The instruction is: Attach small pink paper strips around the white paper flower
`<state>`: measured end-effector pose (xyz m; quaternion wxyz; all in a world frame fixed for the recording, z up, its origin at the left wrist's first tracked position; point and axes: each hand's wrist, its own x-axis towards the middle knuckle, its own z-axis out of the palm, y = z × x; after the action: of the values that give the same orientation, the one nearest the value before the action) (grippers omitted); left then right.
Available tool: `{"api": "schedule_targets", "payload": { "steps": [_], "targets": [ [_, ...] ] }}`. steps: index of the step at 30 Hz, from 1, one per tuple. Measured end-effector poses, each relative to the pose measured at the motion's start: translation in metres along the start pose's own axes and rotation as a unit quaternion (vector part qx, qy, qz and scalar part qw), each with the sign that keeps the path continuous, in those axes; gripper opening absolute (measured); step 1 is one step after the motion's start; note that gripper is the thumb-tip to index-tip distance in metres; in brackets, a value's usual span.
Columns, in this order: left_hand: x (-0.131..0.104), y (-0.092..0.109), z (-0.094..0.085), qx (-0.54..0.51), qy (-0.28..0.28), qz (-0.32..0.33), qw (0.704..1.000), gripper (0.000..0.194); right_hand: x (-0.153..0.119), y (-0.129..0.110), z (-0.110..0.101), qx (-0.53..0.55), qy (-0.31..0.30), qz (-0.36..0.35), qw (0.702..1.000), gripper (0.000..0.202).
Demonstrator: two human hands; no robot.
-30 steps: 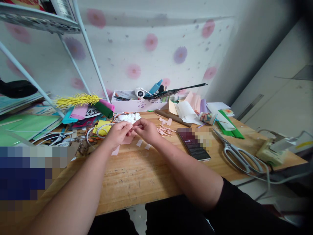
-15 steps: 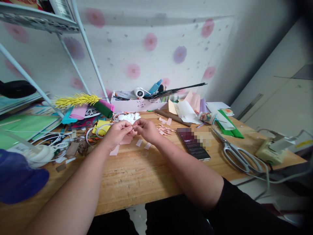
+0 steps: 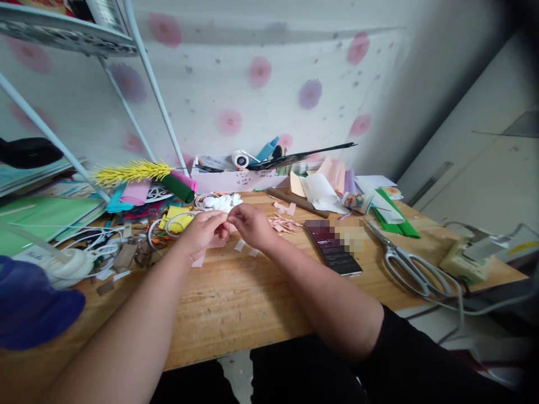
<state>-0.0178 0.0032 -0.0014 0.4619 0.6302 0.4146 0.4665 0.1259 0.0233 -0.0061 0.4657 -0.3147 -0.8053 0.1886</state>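
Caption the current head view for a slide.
Left hand and right hand held close together above a wooden table, peach strips, smartphone and gray-handled scissors to their right.

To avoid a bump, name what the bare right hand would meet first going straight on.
The right hand would probably meet the bare left hand first, close in front of it; whether the two touch is unclear.

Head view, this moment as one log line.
left hand, right hand: close together, any held item unclear | thin pink strips: beside right hand | grey metal scissors: on brown wooden table
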Motion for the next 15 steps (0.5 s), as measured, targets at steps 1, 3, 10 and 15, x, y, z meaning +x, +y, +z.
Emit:
{"api": "schedule_targets", "payload": {
  "steps": [1, 3, 10, 15],
  "targets": [
    [-0.0001, 0.0005, -0.0008, 0.0, -0.004, 0.0, 1.0, 0.023, 0.0, 0.0013, 0.0004, -0.001, -0.009, 0.011, 1.0, 0.009],
    [0.0, 0.0006, -0.0029, 0.013, -0.005, 0.003, 1.0, 0.019, 0.0004, 0.0042, 0.0011, -0.003, -0.025, 0.04, 0.999, 0.009],
    [-0.0001, 0.0012, -0.0054, 0.103, 0.001, 0.014, 0.995, 0.018, 0.0009, 0.0084, 0.0035, 0.041, -0.022, 0.113, 0.992, 0.011],
    [-0.0006, 0.0046, 0.0022, 0.159, 0.061, 0.081, 0.982, 0.023, 0.0025, 0.0052, 0.0036, 0.144, -0.024, 0.134, 0.98, 0.016]
  ]
}}
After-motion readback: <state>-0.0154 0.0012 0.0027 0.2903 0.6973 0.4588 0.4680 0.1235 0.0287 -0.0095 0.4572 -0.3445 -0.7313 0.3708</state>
